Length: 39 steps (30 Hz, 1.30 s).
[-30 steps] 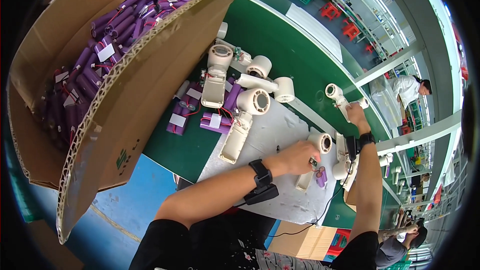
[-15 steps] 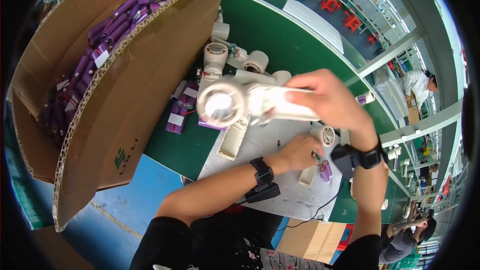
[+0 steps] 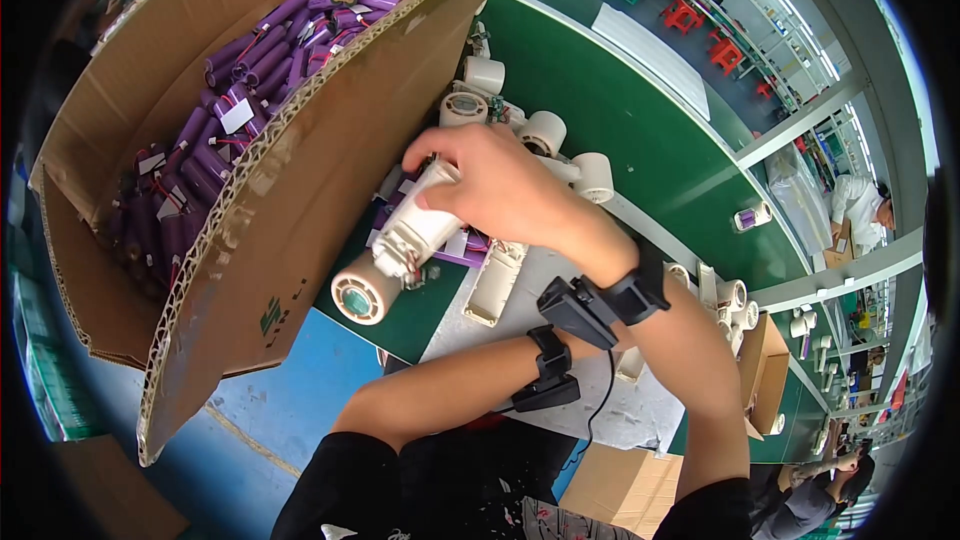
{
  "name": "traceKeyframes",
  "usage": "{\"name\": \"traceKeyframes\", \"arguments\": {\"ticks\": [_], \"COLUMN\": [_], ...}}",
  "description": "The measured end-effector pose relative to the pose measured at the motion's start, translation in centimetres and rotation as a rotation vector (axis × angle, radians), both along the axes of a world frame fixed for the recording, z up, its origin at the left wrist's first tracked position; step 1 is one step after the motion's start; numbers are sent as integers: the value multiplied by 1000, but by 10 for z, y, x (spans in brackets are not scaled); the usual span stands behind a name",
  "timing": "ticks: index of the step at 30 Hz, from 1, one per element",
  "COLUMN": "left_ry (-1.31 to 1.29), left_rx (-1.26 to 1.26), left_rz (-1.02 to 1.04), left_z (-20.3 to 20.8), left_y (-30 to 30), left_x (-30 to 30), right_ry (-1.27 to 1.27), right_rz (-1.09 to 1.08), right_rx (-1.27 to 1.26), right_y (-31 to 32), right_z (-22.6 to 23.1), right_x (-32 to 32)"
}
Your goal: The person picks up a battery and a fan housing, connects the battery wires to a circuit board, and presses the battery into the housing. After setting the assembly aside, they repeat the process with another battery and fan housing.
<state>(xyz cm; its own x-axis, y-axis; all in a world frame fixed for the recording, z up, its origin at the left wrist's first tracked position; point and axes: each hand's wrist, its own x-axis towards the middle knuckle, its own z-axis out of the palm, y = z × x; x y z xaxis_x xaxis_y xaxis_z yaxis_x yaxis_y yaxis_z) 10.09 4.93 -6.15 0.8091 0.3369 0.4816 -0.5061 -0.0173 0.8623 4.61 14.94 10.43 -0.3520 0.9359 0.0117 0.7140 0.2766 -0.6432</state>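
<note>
My right hand (image 3: 497,183) is closed round the handle of a white plastic appliance housing (image 3: 420,224) with a round, vented head. The head points down to the left, over the green table beside the cardboard box. Some small inner parts show at the neck. My left hand (image 3: 592,342) lies mostly hidden under my right forearm, above the grey work mat (image 3: 540,390), so its fingers do not show. A white half-shell (image 3: 494,283) lies open side up below my right hand. Purple battery packs (image 3: 462,248) lie partly covered behind the housing.
A tall cardboard box (image 3: 330,170) full of purple batteries (image 3: 265,55) stands at the left. More white round-headed housings (image 3: 543,130) lie on the green table (image 3: 640,130). Another carton (image 3: 765,370) stands at the right. A black cable (image 3: 597,402) crosses the mat. Two people work farther off.
My right hand has carried the white housing left and tilted it, so its head points down toward the box. My right forearm now covers my left hand.
</note>
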Motion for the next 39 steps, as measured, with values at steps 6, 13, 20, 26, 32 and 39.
{"name": "traceKeyframes", "arguments": {"ticks": [6, 13, 20, 26, 32, 39], "left_ry": [-118, -195, -149, 405, 408, 510], "left_rx": [-154, -272, -156, 198, 278, 299], "left_rz": [-111, -144, 161, 190, 209, 174], "left_z": [-9, 30, 50, 42, 44, 53], "left_y": [3, 5, 0, -2, 1, 9], "left_x": [1, -12, -9, 13, 6, 7], "right_ry": [86, 152, 202, 298, -52, -272], "right_rz": [-184, -286, -348, -442, -583, -731], "right_rx": [214, 360, 145, -29, -209, 109], "right_y": [9, -9, -63, -160, -247, -271], "right_z": [-26, -15, 20, 43, 21, -65], "right_x": [-10, 7, 68, 132, 167, 172]}}
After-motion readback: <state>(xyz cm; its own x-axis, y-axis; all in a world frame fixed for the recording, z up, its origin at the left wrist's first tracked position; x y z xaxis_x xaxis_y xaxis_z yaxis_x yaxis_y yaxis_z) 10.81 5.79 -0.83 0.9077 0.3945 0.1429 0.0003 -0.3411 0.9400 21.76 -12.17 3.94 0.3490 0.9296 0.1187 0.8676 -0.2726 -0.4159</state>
